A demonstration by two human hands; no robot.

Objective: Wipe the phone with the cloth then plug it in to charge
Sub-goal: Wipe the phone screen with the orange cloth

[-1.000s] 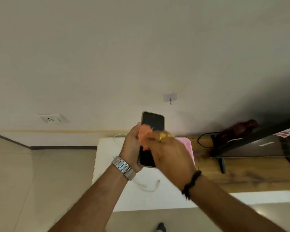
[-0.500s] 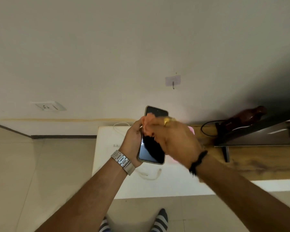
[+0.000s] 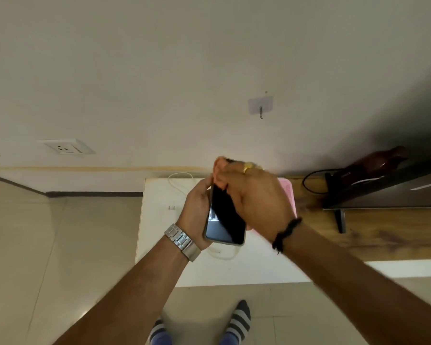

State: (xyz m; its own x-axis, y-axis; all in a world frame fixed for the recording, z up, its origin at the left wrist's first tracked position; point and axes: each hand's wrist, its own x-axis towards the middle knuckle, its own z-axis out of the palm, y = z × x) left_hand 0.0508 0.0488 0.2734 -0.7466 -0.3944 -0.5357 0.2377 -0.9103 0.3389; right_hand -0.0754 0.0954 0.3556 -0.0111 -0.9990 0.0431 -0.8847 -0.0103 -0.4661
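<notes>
Above the white table (image 3: 157, 235), left hand (image 3: 197, 210) grips phone (image 3: 224, 220); right hand (image 3: 256, 200) pinches cloth (image 3: 219, 168) at its top edge.

1. Hands: 2. Left hand (image 3: 197, 210), right hand (image 3: 256, 202).
2. Phones: 1. Phone (image 3: 224, 220), dark screen facing up.
3. Cloths: 1. Orange cloth (image 3: 219, 168), only partly visible above the right hand.
4. Cables: 2. White cable (image 3: 182, 178) on the white table (image 3: 159, 245); black cable (image 3: 308, 185) by the screen stand.
5. Wall sockets: 1. Socket plate (image 3: 66, 146).
6. Wall hooks: 1. Hook (image 3: 261, 107).
7. Wrist items: 2. Metal watch (image 3: 182, 241), left; black bracelet (image 3: 285, 234), right.
8. Rings: 1. Gold ring (image 3: 248, 167), right hand.
9. Striped socks: 2. Left sock (image 3: 159, 332), right sock (image 3: 238, 322).
10. Pink flat items: 1. Pink item (image 3: 289, 195), mostly hidden.
11. Small pronged plugs: 1. Plug (image 3: 171, 208), too small to identify further.
</notes>
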